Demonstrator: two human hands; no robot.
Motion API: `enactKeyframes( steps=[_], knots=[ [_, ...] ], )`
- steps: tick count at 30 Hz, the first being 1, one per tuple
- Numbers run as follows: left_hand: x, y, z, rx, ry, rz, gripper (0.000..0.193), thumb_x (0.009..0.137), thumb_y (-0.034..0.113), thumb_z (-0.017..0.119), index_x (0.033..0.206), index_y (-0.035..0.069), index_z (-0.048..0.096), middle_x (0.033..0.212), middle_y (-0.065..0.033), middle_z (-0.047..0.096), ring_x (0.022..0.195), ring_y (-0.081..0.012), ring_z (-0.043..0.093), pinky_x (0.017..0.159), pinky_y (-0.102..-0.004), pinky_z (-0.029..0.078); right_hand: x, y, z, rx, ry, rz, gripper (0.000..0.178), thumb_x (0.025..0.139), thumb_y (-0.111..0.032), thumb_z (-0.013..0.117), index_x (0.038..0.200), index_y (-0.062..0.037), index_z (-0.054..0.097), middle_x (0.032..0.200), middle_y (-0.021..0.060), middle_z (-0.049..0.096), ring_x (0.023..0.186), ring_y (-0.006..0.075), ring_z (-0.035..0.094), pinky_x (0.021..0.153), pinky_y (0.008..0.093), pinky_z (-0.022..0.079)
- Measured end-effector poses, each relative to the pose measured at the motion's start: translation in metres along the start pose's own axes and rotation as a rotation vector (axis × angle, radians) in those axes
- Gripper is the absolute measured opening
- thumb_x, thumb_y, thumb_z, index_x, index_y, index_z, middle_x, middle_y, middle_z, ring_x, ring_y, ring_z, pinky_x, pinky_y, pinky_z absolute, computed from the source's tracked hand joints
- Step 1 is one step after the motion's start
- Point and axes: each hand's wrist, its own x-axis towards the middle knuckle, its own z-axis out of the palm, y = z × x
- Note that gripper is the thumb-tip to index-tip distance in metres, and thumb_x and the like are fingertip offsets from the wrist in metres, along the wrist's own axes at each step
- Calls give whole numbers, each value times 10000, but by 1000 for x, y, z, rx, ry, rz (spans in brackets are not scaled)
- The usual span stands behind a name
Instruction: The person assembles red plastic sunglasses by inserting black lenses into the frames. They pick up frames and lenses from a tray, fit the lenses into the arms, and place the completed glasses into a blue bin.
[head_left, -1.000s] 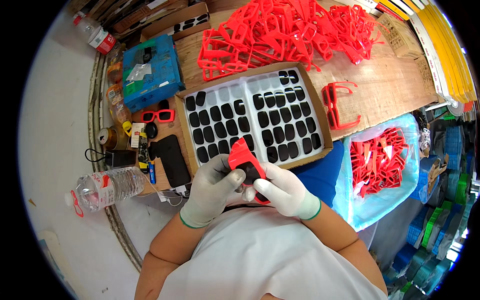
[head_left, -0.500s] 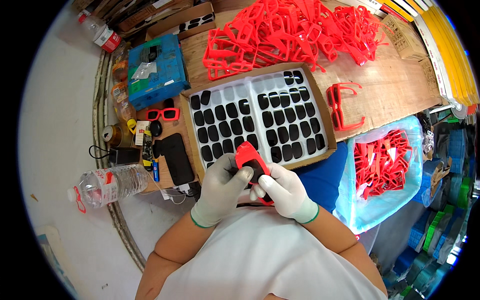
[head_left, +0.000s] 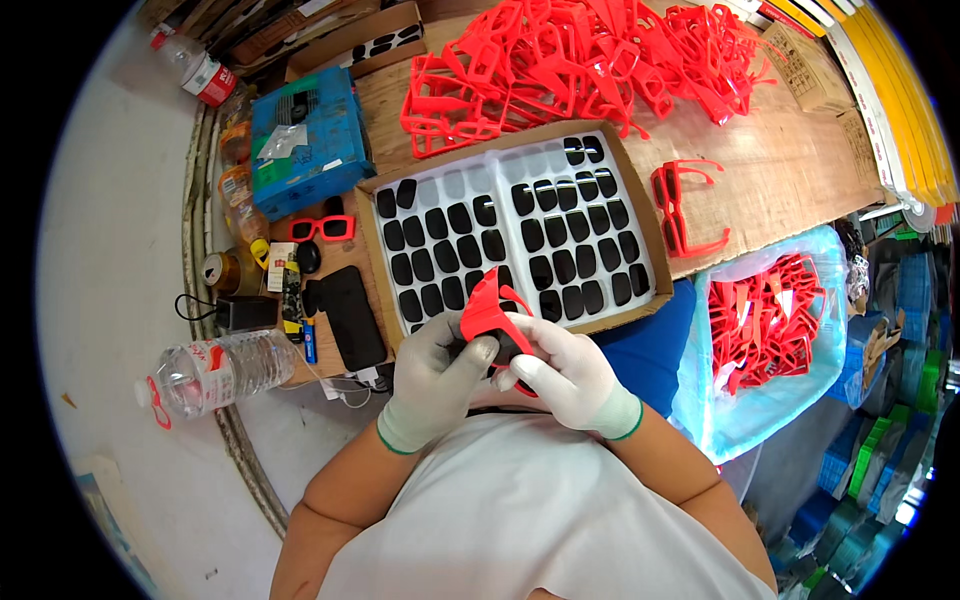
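Note:
Red sunglasses [head_left: 484, 312] with a dark lens showing are gripped between my two white-gloved hands, just over the near edge of a cardboard box. My left hand [head_left: 437, 374] is closed on the red frame, its thumb against the dark lens. My right hand [head_left: 572, 377] pinches the frame from the other side, thumb near the lens. Fingers hide much of the frame's lower part. Beyond them, the cardboard box [head_left: 663, 290] holds a white tray of dark lenses [head_left: 470, 254] in rows, with some slots bare at the top.
Red frames lie heaped [head_left: 560, 70] at the back; one frame [head_left: 680, 210] sits right of the box. A lined bin [head_left: 832, 340] at right holds more. Left are a blue box [head_left: 310, 150], a phone [head_left: 352, 318], red sunglasses [head_left: 322, 228] and a plastic bottle [head_left: 225, 372].
The sunglasses have turned in my hands, so a red temple arm now points up and another shows beside it. Both hands remain closed on the frame in about the same place.

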Motion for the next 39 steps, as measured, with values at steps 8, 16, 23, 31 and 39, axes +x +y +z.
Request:
enactKeyframes(
  steps=[8,16,23,31,39],
  knots=[
    [1,-2,-15,-32,-164,-44,205,967,158,646,1057,-26,666,880,-26,669,753,-65,556,676,-239,461,-2,2,-8,-27,-120,-18,276,1007,-87,500,1239,1,621,875,62,714,812,152,670,805,296,534],
    [-1,1,1,160,52,0,219,985,174,623,1021,-38,664,892,-60,694,792,-81,610,690,-254,493,3,-13,-6,-182,-86,-24,183,1005,-92,502,1092,-5,637,826,74,688,722,186,648,736,303,528],
    [-1,0,2,169,65,1,170,964,128,622,1003,-34,657,835,-40,673,737,-63,578,630,-245,477,1,-9,-2,-221,-60,-8,174,1006,-112,507,1055,-7,637,792,77,673,679,187,633,696,313,522],
    [-2,12,-8,-2,-103,-81,157,954,108,624,1027,-25,665,845,-9,650,722,-35,522,626,-217,431,0,-16,-10,-151,-178,-20,228,1011,-119,507,1157,-2,637,876,74,724,808,191,688,802,311,541],
    [-7,13,-13,-78,-135,-73,133,939,80,635,1000,-31,676,816,-15,653,705,-50,545,629,-231,454,0,-13,-9,-52,-227,-34,244,1009,-107,499,1182,-8,640,862,60,722,798,178,686,789,304,542]
  ],
)
